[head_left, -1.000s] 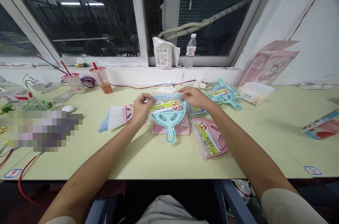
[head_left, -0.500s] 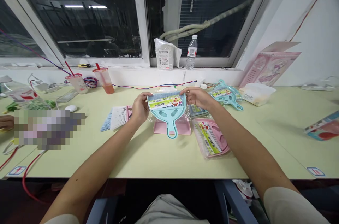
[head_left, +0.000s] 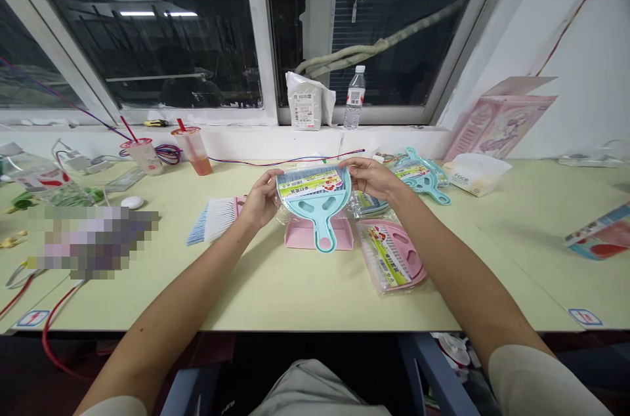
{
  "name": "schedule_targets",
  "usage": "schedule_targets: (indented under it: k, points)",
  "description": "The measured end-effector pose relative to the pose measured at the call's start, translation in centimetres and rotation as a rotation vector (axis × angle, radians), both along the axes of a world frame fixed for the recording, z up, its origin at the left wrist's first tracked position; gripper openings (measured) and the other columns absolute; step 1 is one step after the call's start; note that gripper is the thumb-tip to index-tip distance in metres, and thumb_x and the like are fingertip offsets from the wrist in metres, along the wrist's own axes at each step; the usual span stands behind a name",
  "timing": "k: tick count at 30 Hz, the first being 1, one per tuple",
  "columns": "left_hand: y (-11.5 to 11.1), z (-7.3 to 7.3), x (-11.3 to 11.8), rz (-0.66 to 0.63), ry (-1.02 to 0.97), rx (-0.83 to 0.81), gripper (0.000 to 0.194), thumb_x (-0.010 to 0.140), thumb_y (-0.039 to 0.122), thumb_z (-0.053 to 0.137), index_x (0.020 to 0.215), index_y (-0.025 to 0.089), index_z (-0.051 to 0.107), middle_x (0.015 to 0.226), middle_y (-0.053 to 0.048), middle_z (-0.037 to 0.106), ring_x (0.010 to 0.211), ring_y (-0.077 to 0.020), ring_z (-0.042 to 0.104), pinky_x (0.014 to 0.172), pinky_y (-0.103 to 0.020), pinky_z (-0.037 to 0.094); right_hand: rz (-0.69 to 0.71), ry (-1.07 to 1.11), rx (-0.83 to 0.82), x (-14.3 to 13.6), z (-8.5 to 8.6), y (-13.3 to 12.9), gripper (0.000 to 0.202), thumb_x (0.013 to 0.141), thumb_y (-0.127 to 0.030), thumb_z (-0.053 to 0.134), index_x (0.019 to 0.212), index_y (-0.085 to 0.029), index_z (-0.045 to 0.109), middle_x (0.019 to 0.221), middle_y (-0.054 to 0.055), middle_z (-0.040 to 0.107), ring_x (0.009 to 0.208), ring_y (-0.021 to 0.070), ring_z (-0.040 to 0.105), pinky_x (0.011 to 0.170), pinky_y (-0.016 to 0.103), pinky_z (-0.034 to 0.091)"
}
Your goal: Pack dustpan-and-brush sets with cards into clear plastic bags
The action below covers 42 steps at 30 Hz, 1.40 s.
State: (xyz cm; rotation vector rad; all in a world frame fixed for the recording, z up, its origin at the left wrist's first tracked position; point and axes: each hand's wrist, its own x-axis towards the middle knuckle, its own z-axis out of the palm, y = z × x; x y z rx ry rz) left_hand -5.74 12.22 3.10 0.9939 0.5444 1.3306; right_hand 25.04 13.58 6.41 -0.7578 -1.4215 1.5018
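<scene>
Between my two hands is a light-blue dustpan and brush set (head_left: 322, 206) in clear wrap, handle toward me, with a yellow-green label across its bristles. My left hand (head_left: 263, 198) pinches its left upper edge, and my right hand (head_left: 371, 178) grips the right upper corner. Beneath it, partly hidden, a pink dustpan (head_left: 295, 237) lies on the table. Left of that are brushes with white and blue bristles (head_left: 216, 219). Below my right forearm lies a wrapped pink dustpan set (head_left: 394, 255). More light-blue sets (head_left: 426, 176) lie beyond my right wrist.
Two drink cups (head_left: 195, 152) with red straws stand at the back left. A water bottle (head_left: 355, 100) and a white package (head_left: 306, 104) sit on the window sill. A pink box (head_left: 502, 121) and a tissue pack (head_left: 477, 173) are back right. The table (head_left: 325, 301) ends close to my lap.
The blue set has shifted slightly right and tilted a little, its handle end rising. My right hand has moved slightly up its corner. Another person's hand at the far left has left view.
</scene>
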Motion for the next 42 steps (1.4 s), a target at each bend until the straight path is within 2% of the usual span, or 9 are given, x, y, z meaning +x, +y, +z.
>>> schedule_targets:
  k: [2, 7, 13, 19, 31, 34, 37, 40, 42]
  points:
    - [0.0, 0.0, 0.0, -0.038, -0.026, -0.001, 0.026, 0.074, 0.023, 0.08, 0.095, 0.021, 0.066, 0.055, 0.008, 0.036, 0.045, -0.0069, 0.035, 0.044, -0.019, 0.036, 0.003, 0.019, -0.023, 0.2, -0.2, 0.2, 0.029, 0.075, -0.028, 0.086, 0.101, -0.021, 0.076, 0.082, 0.002, 0.073, 0.072, 0.0156, 0.07, 0.071, 0.031, 0.06]
    - [0.0, -0.2, -0.3, -0.096, -0.007, 0.018, 0.027, 0.074, 0.022, 0.082, 0.091, 0.021, 0.061, 0.059, 0.007, 0.04, 0.049, -0.0068, 0.04, 0.046, -0.017, 0.039, 0.02, 0.044, -0.059, 0.5, -1.1, 0.9, 0.028, 0.075, -0.026, 0.085, 0.1, -0.02, 0.073, 0.078, 0.001, 0.071, 0.067, 0.0141, 0.068, 0.066, 0.029, 0.059]
    - [0.2, -0.3, -0.8, -0.141, 0.042, 0.056, 0.019, 0.082, 0.026, 0.078, 0.093, 0.021, 0.063, 0.054, 0.008, 0.032, 0.045, -0.0074, 0.037, 0.045, -0.017, 0.039, 0.067, 0.051, -0.018, 0.6, -1.1, 0.9, 0.022, 0.075, -0.027, 0.085, 0.088, -0.019, 0.069, 0.074, 0.0, 0.067, 0.063, 0.0121, 0.063, 0.061, 0.025, 0.057]
    - [0.6, -0.9, -0.8, -0.141, 0.085, 0.102, 0.018, 0.083, 0.031, 0.077, 0.088, 0.02, 0.063, 0.06, 0.004, 0.045, 0.048, -0.0079, 0.043, 0.046, -0.018, 0.039, 0.069, 0.021, -0.004, 0.4, -0.7, 0.6, 0.022, 0.077, -0.029, 0.083, 0.083, -0.018, 0.065, 0.073, 0.0, 0.064, 0.062, 0.0113, 0.06, 0.062, 0.025, 0.057]
    - [0.6, -1.4, -0.4, -0.104, 0.061, 0.084, 0.022, 0.081, 0.033, 0.08, 0.087, 0.021, 0.063, 0.055, 0.008, 0.026, 0.047, -0.0078, 0.033, 0.049, -0.018, 0.041, 0.051, -0.006, -0.008, 0.7, -0.8, 0.8, 0.022, 0.077, -0.03, 0.083, 0.083, -0.019, 0.065, 0.074, -0.001, 0.063, 0.065, 0.012, 0.062, 0.063, 0.026, 0.056]
    - [0.6, -1.2, -0.3, -0.074, 0.055, 0.067, 0.024, 0.08, 0.032, 0.081, 0.089, 0.021, 0.062, 0.054, 0.009, 0.028, 0.047, -0.0077, 0.036, 0.048, -0.018, 0.041, -0.011, -0.057, -0.013, 0.5, -0.2, 0.4, 0.023, 0.084, -0.029, 0.076, 0.104, -0.022, 0.069, 0.084, 0.002, 0.069, 0.072, 0.0149, 0.067, 0.07, 0.031, 0.059]
    - [0.4, -0.8, 0.1, -0.012, 0.021, 0.045, 0.024, 0.079, 0.029, 0.081, 0.09, 0.021, 0.061, 0.062, 0.005, 0.045, 0.054, -0.0087, 0.049, 0.051, -0.019, 0.045, -0.194, -0.193, -0.004, 0.1, 1.2, -0.2, 0.043, 0.09, -0.034, 0.069, 0.131, -0.027, 0.06, 0.099, 0.004, 0.071, 0.079, 0.0168, 0.07, 0.077, 0.034, 0.058]
    - [0.1, -0.5, 0.6, 0.097, -0.023, 0.036, 0.023, 0.079, 0.026, 0.079, 0.092, 0.022, 0.06, 0.079, 0.001, 0.059, 0.066, -0.0107, 0.06, 0.06, -0.022, 0.052, -0.568, -0.481, 0.102, -0.5, 2.9, -1.4, 0.041, 0.091, -0.044, 0.066, 0.125, -0.022, 0.06, 0.101, 0.007, 0.069, 0.077, 0.0176, 0.069, 0.073, 0.032, 0.055]
    - [-0.1, -0.5, 0.9, 0.16, -0.035, 0.036, 0.023, 0.079, 0.024, 0.078, 0.093, 0.022, 0.06, 0.084, 0.0, 0.062, 0.072, -0.0121, 0.063, 0.065, -0.024, 0.055, -0.689, -0.717, 0.232, -1.0, 3.9, -2.5, 0.037, 0.089, -0.051, 0.067, 0.108, -0.019, 0.065, 0.098, 0.007, 0.069, 0.079, 0.0187, 0.067, 0.072, 0.031, 0.051]
